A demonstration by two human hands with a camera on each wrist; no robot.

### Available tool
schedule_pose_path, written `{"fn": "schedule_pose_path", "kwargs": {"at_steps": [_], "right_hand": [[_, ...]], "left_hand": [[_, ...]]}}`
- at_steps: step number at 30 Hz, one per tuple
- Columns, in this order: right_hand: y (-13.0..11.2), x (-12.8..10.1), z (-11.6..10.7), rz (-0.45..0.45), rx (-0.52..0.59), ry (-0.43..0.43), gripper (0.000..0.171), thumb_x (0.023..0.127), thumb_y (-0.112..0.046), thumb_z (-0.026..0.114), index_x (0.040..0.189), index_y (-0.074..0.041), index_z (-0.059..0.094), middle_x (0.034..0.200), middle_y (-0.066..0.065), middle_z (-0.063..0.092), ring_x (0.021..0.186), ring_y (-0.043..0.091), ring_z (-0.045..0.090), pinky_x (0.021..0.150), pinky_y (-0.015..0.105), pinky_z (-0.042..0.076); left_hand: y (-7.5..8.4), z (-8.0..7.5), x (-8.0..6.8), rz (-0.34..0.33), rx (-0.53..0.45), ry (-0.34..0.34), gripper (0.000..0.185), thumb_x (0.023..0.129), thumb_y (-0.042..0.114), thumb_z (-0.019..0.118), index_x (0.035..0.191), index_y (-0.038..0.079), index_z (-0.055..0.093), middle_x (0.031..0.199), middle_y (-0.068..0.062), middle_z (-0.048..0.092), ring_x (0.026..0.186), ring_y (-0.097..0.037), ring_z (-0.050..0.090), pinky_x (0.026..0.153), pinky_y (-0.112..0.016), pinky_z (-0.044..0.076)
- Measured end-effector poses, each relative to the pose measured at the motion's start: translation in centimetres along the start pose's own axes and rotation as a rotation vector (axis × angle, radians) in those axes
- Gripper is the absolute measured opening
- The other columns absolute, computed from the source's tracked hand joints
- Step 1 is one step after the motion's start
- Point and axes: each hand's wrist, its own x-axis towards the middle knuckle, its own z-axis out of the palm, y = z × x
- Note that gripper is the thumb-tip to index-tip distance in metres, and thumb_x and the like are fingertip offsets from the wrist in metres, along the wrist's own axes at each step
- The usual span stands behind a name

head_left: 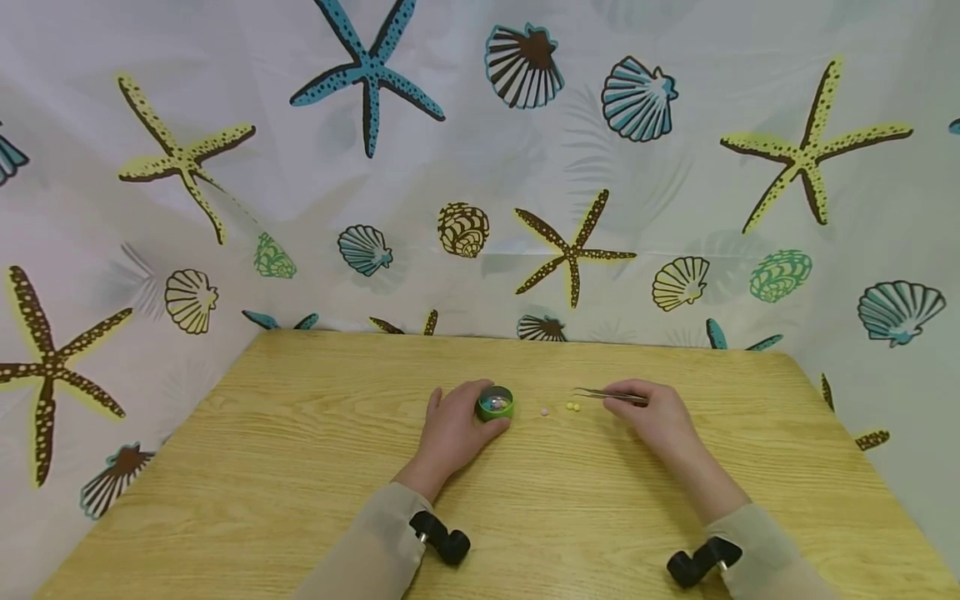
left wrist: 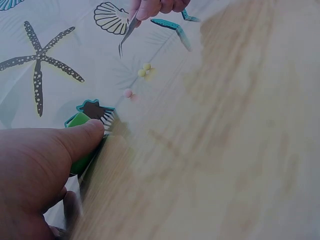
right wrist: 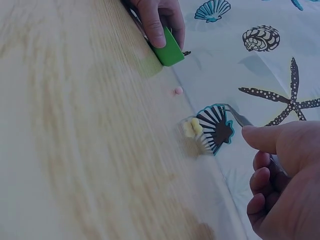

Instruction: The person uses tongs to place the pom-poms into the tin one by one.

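Observation:
My left hand (head_left: 459, 425) grips a small round green container (head_left: 484, 416) on the table, thumb and fingers curled about its sides. Several small coloured pieces, among them blue, pink and yellow, lie inside it. With my right hand (head_left: 658, 417) I hold metal tweezers (head_left: 600, 394), their bent tips pointing left and nothing showing between them. Between the hands lie a pink bead (head_left: 544, 412) and a pair of yellow beads (head_left: 573, 407) side by side. The right wrist view shows the tweezer tips (right wrist: 223, 105) beyond the yellow beads (right wrist: 194, 126).
A wood-grain table (head_left: 555, 517) spreads under both arms. Behind it hangs a pale curtain (head_left: 450, 167) printed with starfish and shells, also along both sides. Each sleeve carries a black wrist camera mount (head_left: 441, 537).

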Motion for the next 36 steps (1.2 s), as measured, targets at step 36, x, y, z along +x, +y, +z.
{"fn": "schedule_pose_path", "kwargs": {"at_steps": [36], "right_hand": [[2.0, 1.6, -1.0, -0.017, -0.086, -0.045, 0.022, 0.106, -0.021, 0.079, 0.125, -0.009, 0.083, 0.123, 0.011, 0.079, 0.115, 0.031, 0.071, 0.089, 0.040, 0.056]], "left_hand": [[1.0, -0.1, 0.4, -0.023, -0.007, 0.010, 0.065, 0.100, 0.035, 0.087, 0.153, 0.006, 0.062, 0.150, -0.015, 0.067, 0.142, -0.035, 0.061, 0.129, -0.071, 0.018]]}}
